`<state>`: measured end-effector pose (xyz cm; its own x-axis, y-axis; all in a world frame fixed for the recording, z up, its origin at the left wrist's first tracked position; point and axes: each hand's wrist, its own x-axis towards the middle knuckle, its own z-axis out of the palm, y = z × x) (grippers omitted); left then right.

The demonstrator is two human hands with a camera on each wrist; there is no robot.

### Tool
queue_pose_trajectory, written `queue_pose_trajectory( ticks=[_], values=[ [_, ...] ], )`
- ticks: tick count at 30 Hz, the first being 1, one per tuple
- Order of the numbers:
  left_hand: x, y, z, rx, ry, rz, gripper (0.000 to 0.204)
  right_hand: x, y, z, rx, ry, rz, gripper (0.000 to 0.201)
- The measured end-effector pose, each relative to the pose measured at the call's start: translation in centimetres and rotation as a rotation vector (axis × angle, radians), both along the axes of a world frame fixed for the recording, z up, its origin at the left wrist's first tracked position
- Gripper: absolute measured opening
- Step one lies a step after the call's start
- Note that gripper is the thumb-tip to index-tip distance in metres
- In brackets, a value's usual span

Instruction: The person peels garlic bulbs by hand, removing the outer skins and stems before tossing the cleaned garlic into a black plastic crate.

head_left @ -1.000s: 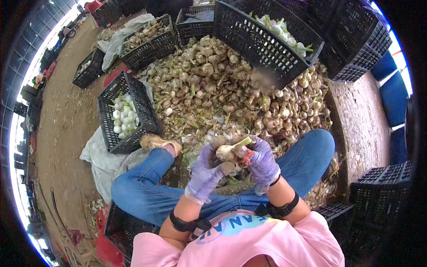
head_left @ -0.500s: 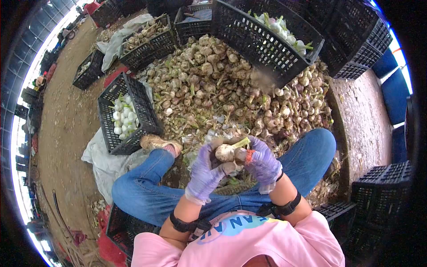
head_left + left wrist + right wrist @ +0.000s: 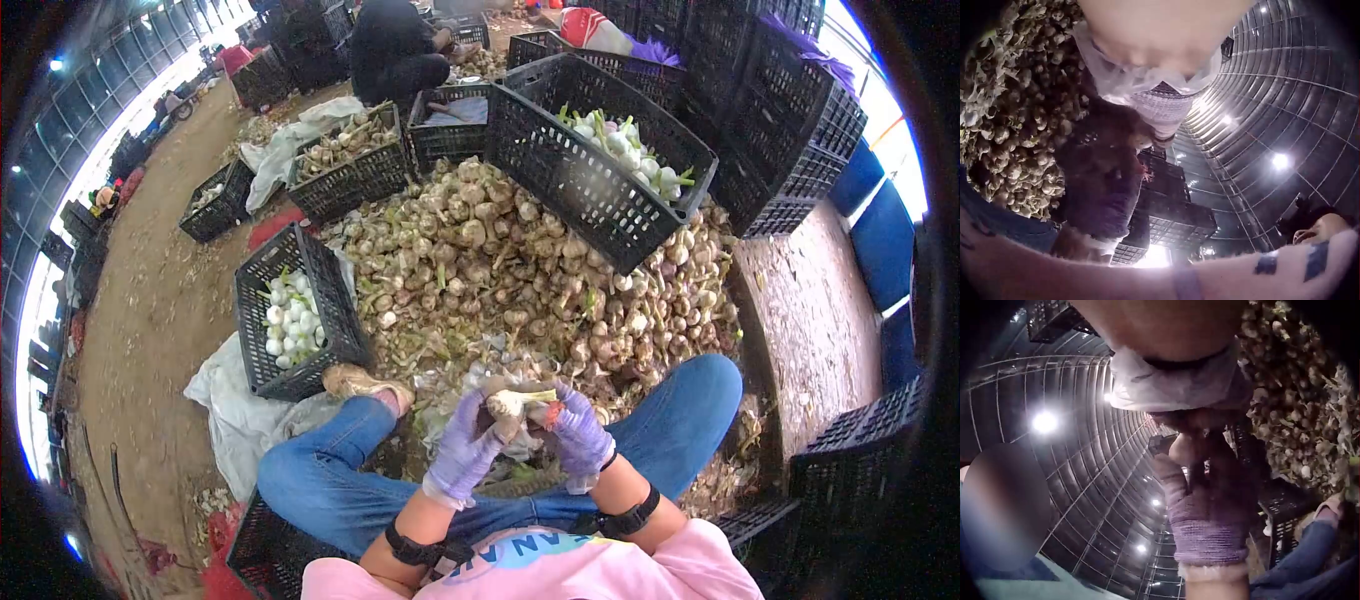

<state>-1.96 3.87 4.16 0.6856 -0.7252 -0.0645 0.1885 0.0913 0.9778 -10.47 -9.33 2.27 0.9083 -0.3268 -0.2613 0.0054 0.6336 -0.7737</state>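
One garlic bulb [image 3: 507,403] is held above the lap, its head gripped by the curled fingers and thumb of the left hand [image 3: 463,455], its stem by the bent fingers of the right hand [image 3: 582,440]; whether anything else is held there cannot be told. The bulb could be dropped if the grip is slackened. It is shown plainly in the head view, but lost in shadow in the left wrist view.

Covered garlic-sorting shed or large greenhouse-like work space, ribbed arched roofing with bright lamps, bare littered dirt floor [image 3: 150,290], broad garlic heap [image 3: 480,240] as its centre, peeled bulbs [image 3: 294,320] in a black crate left of the heap, stacked black crates [image 3: 775,130] right of it
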Motion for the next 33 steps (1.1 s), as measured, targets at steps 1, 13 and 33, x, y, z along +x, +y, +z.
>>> queue_pose_trajectory(
  ticks=[1, 13, 33],
  values=[
    [0.0, 0.0, 0.2, -0.008, -0.124, -0.013, 0.062, 0.4, -0.3, -2.5, 0.007, -0.033, 0.026, 0.037],
    [1.0, 0.1, -2.5, -0.071, 0.616, -0.08, 0.075, 0.1, -1.2, -1.5, -0.832, -0.064, -0.019, 0.032],
    [1.4, 0.5, -3.6, -0.028, 0.0, 0.025, 0.052, 0.2, 0.5, -5.2, 0.01, -0.139, -0.042, 0.048]
  ],
)
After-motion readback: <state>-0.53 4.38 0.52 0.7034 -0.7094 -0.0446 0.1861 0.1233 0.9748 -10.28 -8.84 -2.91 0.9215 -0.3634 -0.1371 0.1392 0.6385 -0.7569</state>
